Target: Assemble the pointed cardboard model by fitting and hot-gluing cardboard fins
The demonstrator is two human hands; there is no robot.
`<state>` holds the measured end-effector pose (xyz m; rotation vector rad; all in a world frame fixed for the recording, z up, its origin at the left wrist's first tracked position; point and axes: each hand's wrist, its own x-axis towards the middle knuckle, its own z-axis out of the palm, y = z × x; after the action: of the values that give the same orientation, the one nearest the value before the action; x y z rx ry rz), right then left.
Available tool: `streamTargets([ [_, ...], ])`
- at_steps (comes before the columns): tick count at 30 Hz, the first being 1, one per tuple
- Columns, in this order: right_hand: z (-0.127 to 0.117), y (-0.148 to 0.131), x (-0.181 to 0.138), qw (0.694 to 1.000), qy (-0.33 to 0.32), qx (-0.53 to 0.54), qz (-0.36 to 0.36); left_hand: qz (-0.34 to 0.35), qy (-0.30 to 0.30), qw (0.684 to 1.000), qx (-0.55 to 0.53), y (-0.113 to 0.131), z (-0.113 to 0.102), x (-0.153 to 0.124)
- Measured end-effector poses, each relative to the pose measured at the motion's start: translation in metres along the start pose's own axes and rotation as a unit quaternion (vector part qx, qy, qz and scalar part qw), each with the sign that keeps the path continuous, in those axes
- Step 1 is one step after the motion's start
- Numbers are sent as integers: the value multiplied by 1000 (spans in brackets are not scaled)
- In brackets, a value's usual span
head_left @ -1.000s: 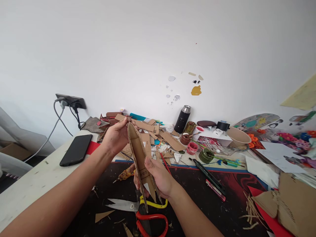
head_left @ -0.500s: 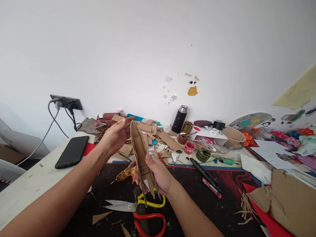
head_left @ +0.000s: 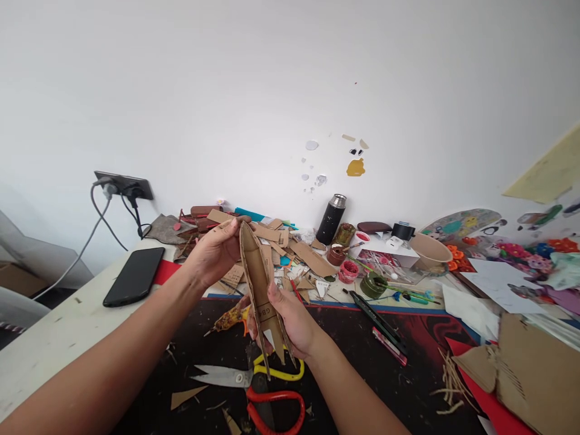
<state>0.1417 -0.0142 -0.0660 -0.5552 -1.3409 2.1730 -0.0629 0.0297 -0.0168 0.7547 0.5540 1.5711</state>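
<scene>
My right hand (head_left: 294,323) is wrapped around the lower part of a boat-shaped cardboard piece (head_left: 259,275), its thumb inside and fingers behind the left wall. The piece stands with its pointed tip up and away; narrow walls rise along both edges and printed letters show inside. At that tip, the closed fingers of my left hand (head_left: 218,244) press against the cardboard, partly hidden behind it. Scissors (head_left: 242,377) with one yellow and one red handle lie below the piece, blades pointing left. Left of my right hand rests a stained glue gun (head_left: 228,320).
Cardboard scraps (head_left: 312,258) are heaped behind my hands. A black flask (head_left: 330,220) and paint jars (head_left: 348,272) stand near the wall. A phone (head_left: 135,277) lies left, a dark green cutter-like tool (head_left: 376,320) right. A large cardboard sheet (head_left: 539,374) sits far right.
My left hand has shifted slightly right and its fingers have drawn in against the cardboard tip. My right hand keeps its hold. The view has turned very slightly.
</scene>
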Motion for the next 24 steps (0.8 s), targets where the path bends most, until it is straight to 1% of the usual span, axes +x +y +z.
streamTargets([
  [7,2,0,0,1000,7,3,4,-8,-33,999,7,1,3,-2],
  [13,3,-2,0,1000,-7,10,-1,-11,-11,1000,1,-1,2,-1],
  [24,2,1,1,1000,-6,4,6,-7,-5,1000,-9,-3,0,0],
])
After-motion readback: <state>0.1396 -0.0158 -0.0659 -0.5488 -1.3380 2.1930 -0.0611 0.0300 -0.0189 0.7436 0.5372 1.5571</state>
